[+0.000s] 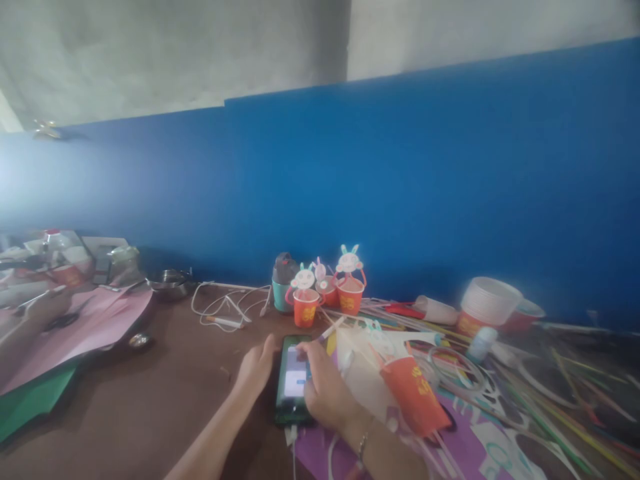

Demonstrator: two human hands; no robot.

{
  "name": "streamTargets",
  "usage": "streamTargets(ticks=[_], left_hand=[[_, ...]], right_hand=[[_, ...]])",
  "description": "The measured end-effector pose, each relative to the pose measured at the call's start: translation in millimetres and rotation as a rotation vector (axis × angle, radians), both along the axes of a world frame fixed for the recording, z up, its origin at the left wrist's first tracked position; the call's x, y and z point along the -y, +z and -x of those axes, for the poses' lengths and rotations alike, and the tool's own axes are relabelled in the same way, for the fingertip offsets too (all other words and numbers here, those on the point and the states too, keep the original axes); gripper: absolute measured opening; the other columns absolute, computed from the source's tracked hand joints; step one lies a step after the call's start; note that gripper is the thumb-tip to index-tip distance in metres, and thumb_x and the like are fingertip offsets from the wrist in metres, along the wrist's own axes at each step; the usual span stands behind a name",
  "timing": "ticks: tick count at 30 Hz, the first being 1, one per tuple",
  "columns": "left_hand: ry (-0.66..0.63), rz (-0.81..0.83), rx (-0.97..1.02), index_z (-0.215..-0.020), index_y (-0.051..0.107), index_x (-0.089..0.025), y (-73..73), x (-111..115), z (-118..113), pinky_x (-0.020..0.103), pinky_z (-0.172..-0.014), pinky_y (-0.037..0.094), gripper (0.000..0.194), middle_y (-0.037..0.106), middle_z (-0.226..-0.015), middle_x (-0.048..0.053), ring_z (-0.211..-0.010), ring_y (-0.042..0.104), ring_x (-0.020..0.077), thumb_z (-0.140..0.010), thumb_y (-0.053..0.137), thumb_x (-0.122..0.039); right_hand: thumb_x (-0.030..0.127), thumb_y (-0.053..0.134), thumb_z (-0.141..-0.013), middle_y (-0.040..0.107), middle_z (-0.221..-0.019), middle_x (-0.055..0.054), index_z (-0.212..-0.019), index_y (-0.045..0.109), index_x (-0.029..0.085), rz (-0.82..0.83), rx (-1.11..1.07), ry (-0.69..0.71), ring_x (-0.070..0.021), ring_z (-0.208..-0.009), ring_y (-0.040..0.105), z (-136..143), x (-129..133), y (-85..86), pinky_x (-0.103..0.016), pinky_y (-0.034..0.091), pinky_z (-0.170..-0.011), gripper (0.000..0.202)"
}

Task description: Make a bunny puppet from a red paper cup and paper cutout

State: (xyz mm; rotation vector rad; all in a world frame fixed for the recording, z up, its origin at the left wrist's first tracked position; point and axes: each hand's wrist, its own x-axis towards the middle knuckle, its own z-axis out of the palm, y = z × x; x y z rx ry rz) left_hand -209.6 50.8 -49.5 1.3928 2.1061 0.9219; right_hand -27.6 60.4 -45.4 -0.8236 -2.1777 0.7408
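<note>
A smartphone [299, 383] with a lit screen lies on the brown table, a white cable plugged into its lower end. My right hand [327, 390] rests over the phone's right side, with a finger stretched onto the screen. Just left of the phone is my left hand [256, 367], thumb out and holding nothing; its lower fingers are hard to see. Behind the phone stand red paper cups with paper bunny faces, the nearest being a bunny cup [305, 310]. To the right, another red paper cup [417, 393] lies tilted on craft pieces.
Purple paper [463, 427], sticks and paper scraps cover the right side. Stacked clear plastic cups [487, 300] stand behind them. At left, another person's hand [47, 307] is over pink paper [117, 310]. A metal bowl [170, 283] and white cable [225, 303] lie toward the blue wall.
</note>
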Motion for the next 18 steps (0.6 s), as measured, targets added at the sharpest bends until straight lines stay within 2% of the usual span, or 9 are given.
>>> streamTargets(ticks=[3, 5, 11, 13, 15, 18], left_hand=[[-0.002, -0.001, -0.014, -0.084, 0.074, -0.012, -0.3, -1.2, 0.6, 0.032, -0.070, 0.042, 0.070, 0.067, -0.066, 0.011, -0.081, 0.065, 0.0310, -0.090, 0.017, -0.052], [-0.006, 0.001, -0.024, -0.084, 0.074, -0.013, -0.6, -1.9, 0.6, 0.032, -0.069, 0.043, 0.068, 0.068, -0.067, 0.012, -0.080, 0.066, 0.0302, -0.091, 0.017, -0.049], [-0.037, -0.062, -0.118, -0.091, 0.068, -0.014, 1.0, 3.8, -6.3, 0.031, -0.076, 0.044, 0.042, 0.070, -0.090, 0.013, -0.089, 0.065, 0.0257, -0.092, 0.032, -0.037], [-0.053, -0.102, -0.154, -0.105, 0.063, -0.016, 5.1, 9.3, -12.8, 0.032, -0.082, 0.044, 0.033, 0.067, -0.105, 0.013, -0.097, 0.062, 0.0244, -0.089, 0.040, -0.032], [-0.096, -0.177, -0.222, -0.119, 0.057, -0.018, 12.2, 16.1, -22.9, 0.035, -0.087, 0.043, 0.036, 0.061, -0.116, 0.012, -0.104, 0.058, 0.0246, -0.087, 0.045, -0.029], [-0.272, -0.307, -0.342, -0.115, 0.059, -0.018, 26.1, 27.6, -44.6, 0.038, -0.089, 0.044, 0.034, 0.061, -0.110, 0.012, -0.104, 0.056, 0.0265, -0.084, 0.048, -0.027]], right_hand=[[0.000, 0.041, -0.056, 0.053, -0.107, -0.008, -0.115, 0.047, 0.019, 0.022, -0.015, -0.004, -0.0220, -0.105, 0.050, 0.8, 1.1, -0.9, -0.036, 0.037, -0.098, 0.062], [0.001, 0.040, -0.057, 0.053, -0.109, -0.008, -0.116, 0.046, 0.019, 0.091, -0.104, -0.010, -0.0215, -0.108, 0.050, 1.8, 2.1, 0.3, -0.037, 0.036, -0.100, 0.062], [0.009, 0.038, -0.060, 0.057, -0.095, -0.004, -0.104, 0.045, 0.021, 0.508, -0.687, -0.104, -0.0200, -0.100, 0.059, 2.8, -10.3, 15.3, -0.036, 0.044, -0.090, 0.047], [0.012, 0.042, -0.058, 0.058, -0.091, -0.003, -0.100, 0.046, 0.022, 0.587, -0.854, -0.114, -0.0198, -0.095, 0.062, 1.3, -18.0, 25.0, -0.034, 0.045, -0.087, 0.044], [0.014, 0.043, -0.053, 0.058, -0.087, -0.002, -0.097, 0.047, 0.023, 0.617, -0.977, -0.092, -0.0201, -0.090, 0.063, -1.7, -22.2, 38.6, -0.035, 0.046, -0.085, 0.045], [0.016, 0.042, -0.049, 0.057, -0.080, -0.001, -0.091, 0.050, 0.024, 0.570, -1.085, -0.005, -0.0203, -0.084, 0.063, -12.6, -18.9, 68.0, -0.036, 0.049, -0.082, 0.043]])
